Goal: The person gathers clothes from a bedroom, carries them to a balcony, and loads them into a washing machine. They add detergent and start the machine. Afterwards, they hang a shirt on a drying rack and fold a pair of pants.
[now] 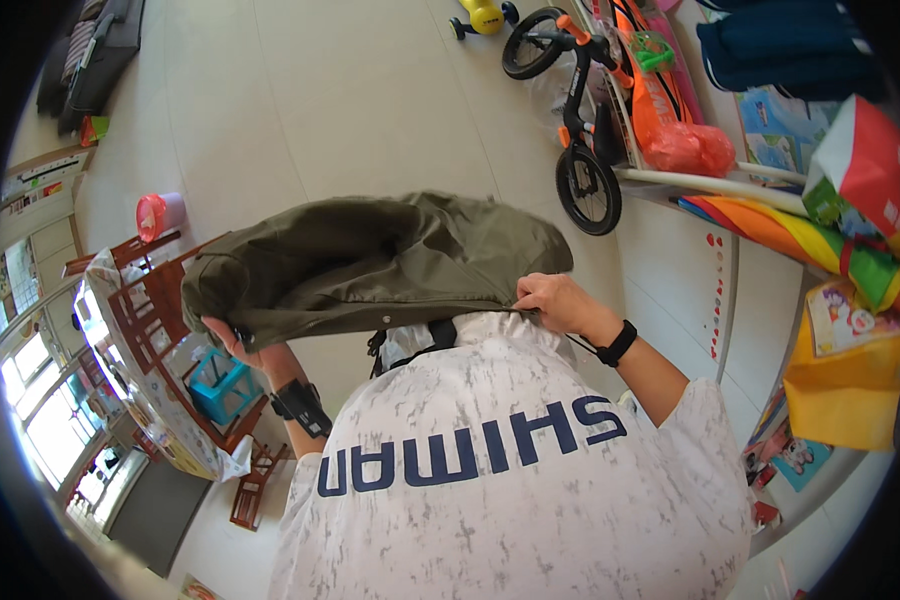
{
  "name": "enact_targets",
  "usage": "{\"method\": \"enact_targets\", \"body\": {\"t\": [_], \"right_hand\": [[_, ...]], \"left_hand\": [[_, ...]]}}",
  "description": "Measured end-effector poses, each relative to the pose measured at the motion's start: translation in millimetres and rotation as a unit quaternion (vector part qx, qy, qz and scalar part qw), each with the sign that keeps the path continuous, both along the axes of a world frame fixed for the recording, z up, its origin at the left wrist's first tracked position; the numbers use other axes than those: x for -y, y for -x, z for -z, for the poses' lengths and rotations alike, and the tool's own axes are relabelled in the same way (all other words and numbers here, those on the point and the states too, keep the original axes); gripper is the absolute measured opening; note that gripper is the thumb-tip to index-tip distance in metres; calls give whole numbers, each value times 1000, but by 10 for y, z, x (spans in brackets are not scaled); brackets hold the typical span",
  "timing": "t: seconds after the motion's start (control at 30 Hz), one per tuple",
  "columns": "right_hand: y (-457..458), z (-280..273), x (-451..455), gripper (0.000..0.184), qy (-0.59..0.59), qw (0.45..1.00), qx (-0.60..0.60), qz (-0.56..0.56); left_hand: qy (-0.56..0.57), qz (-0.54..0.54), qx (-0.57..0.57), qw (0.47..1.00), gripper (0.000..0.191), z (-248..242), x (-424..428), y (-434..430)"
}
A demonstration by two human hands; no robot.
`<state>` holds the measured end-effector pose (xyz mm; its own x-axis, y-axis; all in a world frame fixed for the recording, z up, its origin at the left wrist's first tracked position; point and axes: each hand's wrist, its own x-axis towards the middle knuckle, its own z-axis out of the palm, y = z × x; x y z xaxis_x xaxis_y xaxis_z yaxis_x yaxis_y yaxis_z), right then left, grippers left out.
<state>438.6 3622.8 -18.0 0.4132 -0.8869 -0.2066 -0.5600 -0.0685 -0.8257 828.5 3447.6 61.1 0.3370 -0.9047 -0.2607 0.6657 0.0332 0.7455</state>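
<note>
An olive-green garment (390, 262) with a snap button along its near edge is held out in front of my waist. My left hand (232, 341) grips it at its left end, the fingers partly hidden by the cloth. At the right, my right hand (551, 300) pinches the near edge between thumb and fingers. Both wrists wear black bands, and a cord hangs near the right one. Below the cloth, a black strap (442, 334) shows at the waist of my white patterned T-shirt (525, 517).
A black and orange balance bike (577, 97) stands at the upper right beside a loaded rack (690, 178). A yellow ride-on toy (486, 15) is at the top. At the left are a covered table (135, 375), wooden chairs (146, 300), a blue stool (223, 386) and a pink bucket (166, 214).
</note>
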Motion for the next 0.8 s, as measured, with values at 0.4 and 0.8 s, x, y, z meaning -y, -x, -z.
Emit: {"method": "enact_targets", "body": {"t": [0.4,0.8], "right_hand": [[227,96,2313,29,-196,958,199,-62],[-395,-922,4728,61,-271,811,288,-431]], "left_hand": [[176,-72,339,921,51,-501,1762,166],[218,17,59,974,51,-1091,3259,696]]}}
